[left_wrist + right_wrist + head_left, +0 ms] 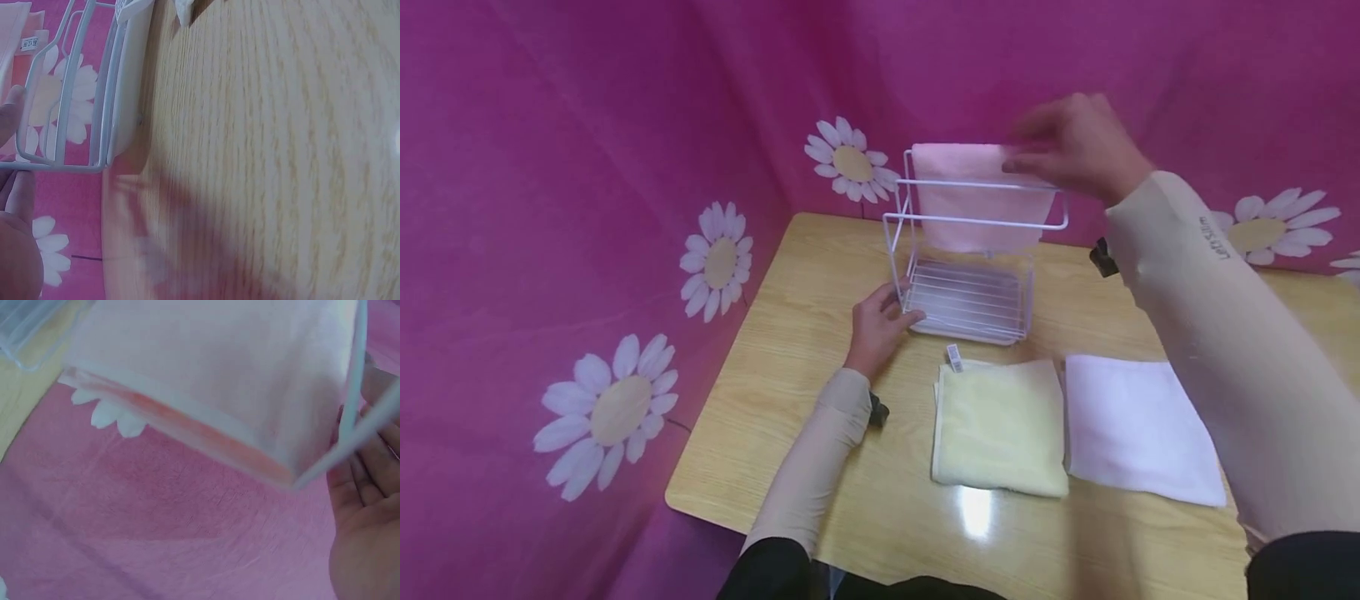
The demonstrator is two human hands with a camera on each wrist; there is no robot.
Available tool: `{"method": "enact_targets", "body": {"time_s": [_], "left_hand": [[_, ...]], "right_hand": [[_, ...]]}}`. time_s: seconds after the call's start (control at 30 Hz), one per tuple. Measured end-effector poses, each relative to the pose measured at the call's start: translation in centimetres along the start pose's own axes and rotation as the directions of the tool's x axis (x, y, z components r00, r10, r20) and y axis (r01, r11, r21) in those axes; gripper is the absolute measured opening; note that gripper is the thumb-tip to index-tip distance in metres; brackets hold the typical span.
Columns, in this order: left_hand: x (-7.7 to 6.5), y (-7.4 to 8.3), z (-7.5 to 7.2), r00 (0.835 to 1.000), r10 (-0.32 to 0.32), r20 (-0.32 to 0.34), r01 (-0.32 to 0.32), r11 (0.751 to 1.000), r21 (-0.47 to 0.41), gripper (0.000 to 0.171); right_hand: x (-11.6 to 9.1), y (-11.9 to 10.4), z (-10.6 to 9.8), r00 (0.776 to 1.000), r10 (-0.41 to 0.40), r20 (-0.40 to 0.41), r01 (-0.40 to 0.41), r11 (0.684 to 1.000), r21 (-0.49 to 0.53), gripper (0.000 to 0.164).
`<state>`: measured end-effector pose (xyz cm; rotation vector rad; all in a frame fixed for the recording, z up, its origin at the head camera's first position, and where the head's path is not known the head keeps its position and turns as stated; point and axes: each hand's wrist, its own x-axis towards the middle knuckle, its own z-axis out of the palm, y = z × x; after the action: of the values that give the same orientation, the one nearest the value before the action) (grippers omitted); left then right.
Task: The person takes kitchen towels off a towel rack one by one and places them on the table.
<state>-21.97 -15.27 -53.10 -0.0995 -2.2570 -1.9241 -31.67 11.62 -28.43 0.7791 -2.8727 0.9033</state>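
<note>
A white wire towel rack [976,222] stands on the table with a pink towel [977,200] hanging folded over its rearmost top bar. My left hand [877,327] holds the lower left side of the rack, thumb and fingers on either side of the wire in the left wrist view. At the top right of the pink towel is my right hand [1078,150], somewhat blurred, with thumb and fingers apart. Its fingers [369,469] look extended beside the rack's bars in the right wrist view. The towel's open side edge [206,434] shows there too.
A folded pale yellow towel [1000,429] with a small tag lies in front of the rack. Right beside it lies a folded pale lilac towel [1138,429]. The wooden table [790,400] meets a magenta curtain [625,125] with daisies at the back and left.
</note>
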Motion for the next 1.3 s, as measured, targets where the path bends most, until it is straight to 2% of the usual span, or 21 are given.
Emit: {"method": "enact_targets", "body": {"time_s": [0.13,0.23,0.5,0.67,0.9,1.17,1.3], "left_hand": [[0.0,0.0,0.3,1.0,0.001,0.006,-0.001,1.0,-0.009,0.053],[0.1,0.1,0.4,1.0,0.008,0.017,-0.008,1.0,-0.008,0.052],[0.1,0.5,0.4,1.0,0.0,0.022,0.0,1.0,0.0,0.048],[0.2,0.4,0.3,0.999,0.019,0.026,-0.019,1.0,0.003,0.049],[0.3,0.4,0.1,0.999,0.004,0.033,-0.004,1.0,0.008,0.054],[0.4,0.2,-0.1,1.0,0.007,0.03,-0.007,1.0,-0.003,0.061],[0.5,0.1,-0.1,0.999,0.01,0.034,-0.01,1.0,-0.005,0.061]], "right_hand": [[1.4,-0.6,0.3,0.996,0.005,0.09,0.004,0.995,-0.096,0.034],[1.7,-0.7,0.3,0.99,0.059,0.127,-0.04,0.988,-0.147,0.033],[1.9,-0.7,0.4,0.978,0.117,0.174,-0.09,0.984,-0.157,0.034],[2.0,-0.8,0.6,0.986,0.115,0.124,-0.096,0.984,-0.151,0.031],[2.3,-1.3,0.3,0.996,0.084,0.043,-0.077,0.986,-0.149,0.031],[2.6,-2.6,-1.7,0.999,0.029,-0.028,-0.033,0.983,-0.182,0.038],[2.3,-3.3,-2.8,0.997,0.057,-0.055,-0.065,0.984,-0.167,0.041]]}}
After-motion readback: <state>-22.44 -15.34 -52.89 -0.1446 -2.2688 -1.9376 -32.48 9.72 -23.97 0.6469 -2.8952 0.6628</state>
